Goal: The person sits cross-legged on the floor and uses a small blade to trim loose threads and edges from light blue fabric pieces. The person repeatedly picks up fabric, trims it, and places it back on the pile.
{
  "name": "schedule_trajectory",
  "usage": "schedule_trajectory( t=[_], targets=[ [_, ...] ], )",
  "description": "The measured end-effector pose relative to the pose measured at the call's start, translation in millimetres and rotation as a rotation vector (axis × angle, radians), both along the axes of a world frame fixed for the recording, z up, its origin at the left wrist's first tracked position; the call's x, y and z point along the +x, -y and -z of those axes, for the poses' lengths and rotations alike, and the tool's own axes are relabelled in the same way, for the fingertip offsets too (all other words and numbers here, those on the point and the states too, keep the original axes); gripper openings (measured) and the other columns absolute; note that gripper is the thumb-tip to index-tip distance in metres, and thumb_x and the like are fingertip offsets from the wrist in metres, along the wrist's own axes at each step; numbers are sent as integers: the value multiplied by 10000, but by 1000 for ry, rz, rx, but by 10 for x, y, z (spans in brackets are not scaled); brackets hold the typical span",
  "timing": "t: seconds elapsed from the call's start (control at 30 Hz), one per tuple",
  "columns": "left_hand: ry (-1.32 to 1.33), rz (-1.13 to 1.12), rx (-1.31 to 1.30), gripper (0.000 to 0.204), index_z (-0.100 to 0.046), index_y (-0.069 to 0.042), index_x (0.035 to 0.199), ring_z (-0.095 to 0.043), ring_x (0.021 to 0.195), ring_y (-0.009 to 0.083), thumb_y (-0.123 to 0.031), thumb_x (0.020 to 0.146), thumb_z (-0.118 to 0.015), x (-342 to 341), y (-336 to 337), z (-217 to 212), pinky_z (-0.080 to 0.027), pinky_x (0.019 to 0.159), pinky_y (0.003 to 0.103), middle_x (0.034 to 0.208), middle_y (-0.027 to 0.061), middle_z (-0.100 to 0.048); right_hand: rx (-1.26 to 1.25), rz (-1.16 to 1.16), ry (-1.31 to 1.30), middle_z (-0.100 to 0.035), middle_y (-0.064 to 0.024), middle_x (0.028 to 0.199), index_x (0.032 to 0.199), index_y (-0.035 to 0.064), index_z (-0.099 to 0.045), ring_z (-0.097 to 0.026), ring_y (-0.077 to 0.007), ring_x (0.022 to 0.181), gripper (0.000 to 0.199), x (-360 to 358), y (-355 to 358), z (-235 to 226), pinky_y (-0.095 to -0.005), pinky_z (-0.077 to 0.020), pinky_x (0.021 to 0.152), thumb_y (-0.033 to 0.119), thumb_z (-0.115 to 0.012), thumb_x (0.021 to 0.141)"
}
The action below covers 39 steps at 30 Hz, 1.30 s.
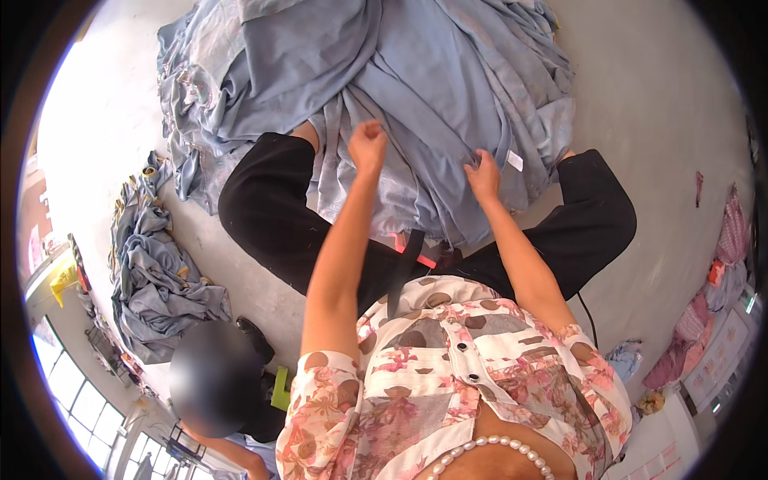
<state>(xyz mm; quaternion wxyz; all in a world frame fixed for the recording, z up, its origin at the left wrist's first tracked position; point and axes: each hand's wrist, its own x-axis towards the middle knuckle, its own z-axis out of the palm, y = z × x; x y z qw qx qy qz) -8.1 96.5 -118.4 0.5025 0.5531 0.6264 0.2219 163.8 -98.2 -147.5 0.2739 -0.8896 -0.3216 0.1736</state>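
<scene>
A large heap of blue-grey cloth (432,88) lies in front of me, spread between and beyond my bent legs. My left hand (368,146) is raised over the cloth with its fingers curled in. What it holds, if anything, is hidden. To its right, my right hand (483,174) pinches a fold of the blue cloth between thumb and fingers. Close by that hand, a small white label (514,161) shows on the cloth. Lighter, patterned folds hang at the near edge of the heap.
A second pile of blue-grey cloth (152,272) with yellowish bits lies on the floor at left. Beside it sits another person (256,400) in dark clothing. Pink and grey fabrics (692,320) lie along the right side. A red strip (414,250) shows between my legs.
</scene>
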Motion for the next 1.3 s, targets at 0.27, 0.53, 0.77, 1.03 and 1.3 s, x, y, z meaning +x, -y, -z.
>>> schedule_trajectory(
  t=[0.27, 0.53, 0.77, 1.03, 1.3],
  targets=[
    [-397, 415, -491, 385, -641, -100, 1024, -645, 827, 230, -205, 657, -691, -364, 995, 628, -491, 763, 349, 883, 88, -674, -349, -182, -180, -618, -172, 752, 805, -21, -577, -607, -350, 751, 273, 172, -54, 112, -433, -460, 671, 227, -666, 732],
    [288, 583, -203, 550, -550, 1, 1138, -527, 1097, 272, -267, 698, -744, 161, 1800, 205, -405, 921, 365, 1065, 142, -602, 118, -76, -1185, -477, 55, 618, 780, 31, -587, -390, -22, 517, 181, -245, -419, -1118, -204, -310, 437, 182, -687, 769],
    [602, -226, -673, 197, -605, 9, 846, -562, 819, 189, -87, 680, -556, 137, 920, -724, -430, 783, 304, 872, 82, -604, 436, -26, -643, -653, -33, 834, 939, 26, -609, -550, -66, 607, 183, -12, -581, -1552, -207, -449, 513, 197, -596, 874],
    [1002, -402, -660, 99, -544, -10, 740, -580, 755, 217, -48, 658, -504, -215, 448, -767, -489, 737, 328, 778, 71, -577, 365, 455, -513, -591, -17, 636, 763, 10, -609, -536, -93, 490, 264, 102, 287, -617, -240, -431, 474, 257, -700, 776],
    [1106, -354, -687, 275, -556, 46, 922, -592, 907, 288, -85, 687, -500, -277, 369, -1010, -471, 872, 433, 962, 140, -608, 542, 388, -693, -587, -10, 684, 812, -13, -581, -508, -56, 512, 251, -483, 239, -1031, -204, -426, 505, 227, -655, 829]
  ],
)
